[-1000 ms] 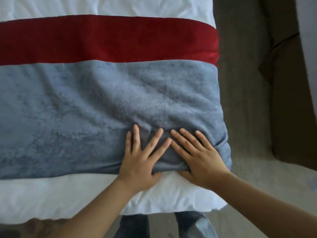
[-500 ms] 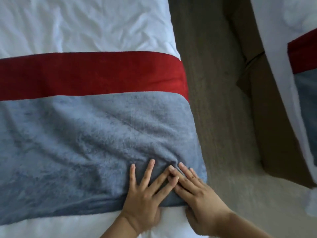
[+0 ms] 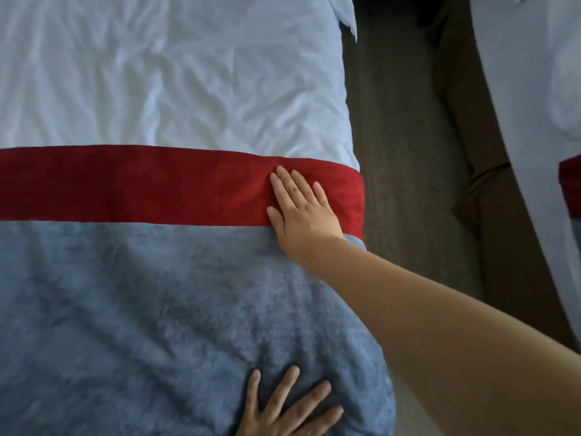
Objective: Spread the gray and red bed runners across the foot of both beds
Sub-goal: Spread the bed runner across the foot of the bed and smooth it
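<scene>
**Red-and-gray bed runner [image 3: 176, 234] being smoothed on the near bed [image 3: 342, 99]**

Plush fabric already spans this bed from side to side near its foot, with the red band [image 3: 125, 184] on the far side and the broader gray band [image 3: 125, 309] towards the person. Beyond it lies the rumpled white duvet [image 3: 157, 73]. The right hand [image 3: 303, 212] lies palm-down on the red band close to the bed's right edge, fingers straight and together, gripping nothing. The left hand [image 3: 283, 407] presses flat on the gray band at the bottom of the view, fingers fanned wide, also gripping nothing.

The step in hand looks like finishing: flattening creases and squaring the end where the cloth turns down over the side. A small pucker shows by the right fingertips, and soft folds gather in the gray pile above the left hand. The next move probably calls for sliding the palms outward towards the edge with even pressure, without dragging the runner askew.

Across the carpet [image 3: 402, 152], the second bed [image 3: 534, 89] shows a sliver of its own runner [image 3: 570, 187] at the frame's right edge. Whether that one lies neatly cannot be told from here.
</scene>
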Available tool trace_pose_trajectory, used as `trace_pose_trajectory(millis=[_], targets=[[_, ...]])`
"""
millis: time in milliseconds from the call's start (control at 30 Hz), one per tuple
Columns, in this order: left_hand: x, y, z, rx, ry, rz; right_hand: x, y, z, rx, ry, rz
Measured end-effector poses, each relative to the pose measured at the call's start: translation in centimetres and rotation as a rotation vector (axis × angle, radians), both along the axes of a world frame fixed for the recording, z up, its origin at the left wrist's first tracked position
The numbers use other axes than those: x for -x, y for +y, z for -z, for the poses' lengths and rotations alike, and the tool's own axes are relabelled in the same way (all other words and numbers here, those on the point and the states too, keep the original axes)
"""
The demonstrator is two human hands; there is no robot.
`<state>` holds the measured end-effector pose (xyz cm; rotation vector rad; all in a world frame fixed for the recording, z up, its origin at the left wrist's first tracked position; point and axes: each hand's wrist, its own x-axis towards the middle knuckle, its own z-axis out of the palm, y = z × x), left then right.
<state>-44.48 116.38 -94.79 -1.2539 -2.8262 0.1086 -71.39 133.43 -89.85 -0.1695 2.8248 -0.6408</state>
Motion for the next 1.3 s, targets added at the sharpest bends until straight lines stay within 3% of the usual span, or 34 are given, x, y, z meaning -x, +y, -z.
trace_pose_trajectory(millis=[300,500,733,933,1067,1167,1300], targets=[[-0.2,-0.6,0.0,-0.092,-0.178,-0.027,3.1,-0.5,1.2,-0.049,-0.013,0.031],[-0.5,-0.6,-0.2,-0.079,-0.154,-0.032,3.3,-1.1,1.4,-0.024,-0.01,0.073],[1.1,0.4,-3.0,-0.206,-0.346,-0.023,3.8,-2.0,1.7,-0.065,-0.027,0.195],[13.1,4.4,-3.8,-0.208,-0.257,-0.281,4.2,-2.0,1.1,0.099,0.013,0.229],[13.3,5.2,-3.0,-0.137,-0.259,-0.319,4.1,-0.9,-0.3,0.03,0.185,0.206],[13.3,5.2,-3.5,-0.097,-0.27,-0.327,5.0,0.1,-1.5,-0.058,0.187,0.172],[14.1,5.9,-4.3,-0.122,-0.238,-0.334,8.7,0.5,-4.6,0.117,0.134,0.387]])
